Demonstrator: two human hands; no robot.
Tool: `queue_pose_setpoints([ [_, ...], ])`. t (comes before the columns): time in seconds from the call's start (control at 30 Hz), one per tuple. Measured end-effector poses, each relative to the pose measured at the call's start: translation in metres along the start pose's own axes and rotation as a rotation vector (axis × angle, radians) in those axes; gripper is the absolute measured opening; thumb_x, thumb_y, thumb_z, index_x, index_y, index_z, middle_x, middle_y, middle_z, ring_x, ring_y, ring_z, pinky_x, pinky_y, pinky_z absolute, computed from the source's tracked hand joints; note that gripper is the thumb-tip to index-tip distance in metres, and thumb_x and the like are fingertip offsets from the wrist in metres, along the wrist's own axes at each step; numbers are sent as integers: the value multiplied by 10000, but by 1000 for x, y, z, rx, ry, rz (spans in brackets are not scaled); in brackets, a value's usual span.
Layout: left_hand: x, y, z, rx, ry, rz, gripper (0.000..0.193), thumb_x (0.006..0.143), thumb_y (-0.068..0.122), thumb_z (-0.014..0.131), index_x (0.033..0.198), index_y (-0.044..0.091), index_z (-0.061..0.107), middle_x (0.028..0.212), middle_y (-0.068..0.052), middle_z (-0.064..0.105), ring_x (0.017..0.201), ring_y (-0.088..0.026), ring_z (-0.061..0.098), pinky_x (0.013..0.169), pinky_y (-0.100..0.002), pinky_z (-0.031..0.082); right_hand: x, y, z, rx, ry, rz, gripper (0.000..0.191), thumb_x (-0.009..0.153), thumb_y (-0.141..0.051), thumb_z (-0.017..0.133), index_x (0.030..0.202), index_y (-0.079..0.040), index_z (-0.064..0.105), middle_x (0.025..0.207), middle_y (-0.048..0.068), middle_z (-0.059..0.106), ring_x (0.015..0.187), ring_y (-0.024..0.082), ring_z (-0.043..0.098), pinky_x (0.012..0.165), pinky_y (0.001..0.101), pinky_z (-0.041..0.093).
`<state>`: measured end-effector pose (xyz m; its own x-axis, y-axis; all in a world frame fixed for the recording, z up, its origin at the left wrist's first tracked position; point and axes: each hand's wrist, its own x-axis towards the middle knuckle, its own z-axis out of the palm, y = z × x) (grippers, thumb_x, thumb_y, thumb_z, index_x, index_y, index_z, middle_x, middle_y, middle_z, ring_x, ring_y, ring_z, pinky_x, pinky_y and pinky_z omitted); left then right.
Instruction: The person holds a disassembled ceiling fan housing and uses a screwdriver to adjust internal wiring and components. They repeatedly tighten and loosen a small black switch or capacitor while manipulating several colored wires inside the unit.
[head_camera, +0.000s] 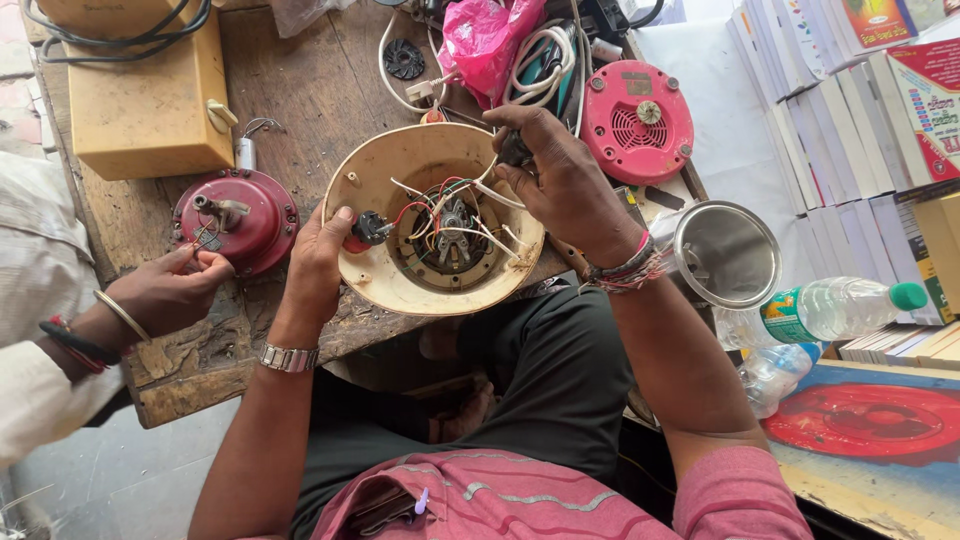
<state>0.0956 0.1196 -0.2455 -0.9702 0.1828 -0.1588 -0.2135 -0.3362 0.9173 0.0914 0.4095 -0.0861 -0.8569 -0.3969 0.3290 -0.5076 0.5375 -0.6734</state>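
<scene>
A cream round appliance housing (385, 275) lies open side up at the near edge of a worn wooden workbench (300, 90). Inside it sit a motor and a tangle of red, white and black wires (448, 222). My left hand (318, 262) grips the housing's left rim, thumb by a small black knob part. My right hand (560, 180) reaches over the right rim, fingers pinched on a small dark tool or part among the wires; I cannot tell which.
Another person's hand (170, 290) touches a red round base (238, 218) at the left. A yellow box (150, 100) stands behind it. A pink motor base (637, 120), steel jar (725, 252), plastic bottles (830, 308) and stacked books (860, 120) crowd the right.
</scene>
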Motion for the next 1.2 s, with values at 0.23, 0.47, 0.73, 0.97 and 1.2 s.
queue_pose_setpoints([
  [0.23, -1, 2, 1, 20, 3, 10, 417, 1074, 256, 524, 1413, 17, 567, 1043, -21, 647, 888, -82, 589, 796, -246, 523, -1, -1, 4, -33, 18, -16, 539, 975, 122, 672, 1431, -107, 498, 1179, 52, 571, 1099, 133, 626, 964, 300, 569],
  [0.47, 0, 1, 0, -15, 1, -4, 418, 1062, 252, 521, 1401, 8, 556, 1041, -23, 653, 893, -75, 603, 807, -236, 530, -2, 3, 0, 16, -5, -11, 507, 1000, 100, 654, 1432, -107, 488, 1199, 51, 577, 1127, 115, 641, 969, 278, 601],
  [0.73, 1, 4, 3, 42, -3, 1, 382, 1068, 255, 509, 1347, 4, 583, 1010, -15, 645, 869, -68, 589, 787, -234, 519, 10, 10, -15, 61, -251, -55, 517, 985, 73, 694, 1419, -124, 492, 1256, 66, 625, 1160, 169, 653, 987, 336, 554],
  [0.97, 2, 9, 9, 23, -3, 15, 372, 1042, 233, 514, 1330, 5, 576, 1040, -15, 666, 890, -71, 616, 797, -230, 537, 19, 22, 1, 85, -81, -94, 562, 908, 124, 722, 1374, -129, 535, 1097, 25, 708, 1036, 152, 720, 921, 294, 605],
  [1.2, -4, -1, 2, 12, -26, 66, 354, 1071, 213, 515, 1343, -6, 574, 1054, -31, 662, 892, -75, 614, 790, -238, 539, -2, 17, 58, -172, 406, 138, 593, 891, 144, 690, 1362, -186, 546, 1035, 44, 707, 927, 160, 737, 774, 308, 623],
])
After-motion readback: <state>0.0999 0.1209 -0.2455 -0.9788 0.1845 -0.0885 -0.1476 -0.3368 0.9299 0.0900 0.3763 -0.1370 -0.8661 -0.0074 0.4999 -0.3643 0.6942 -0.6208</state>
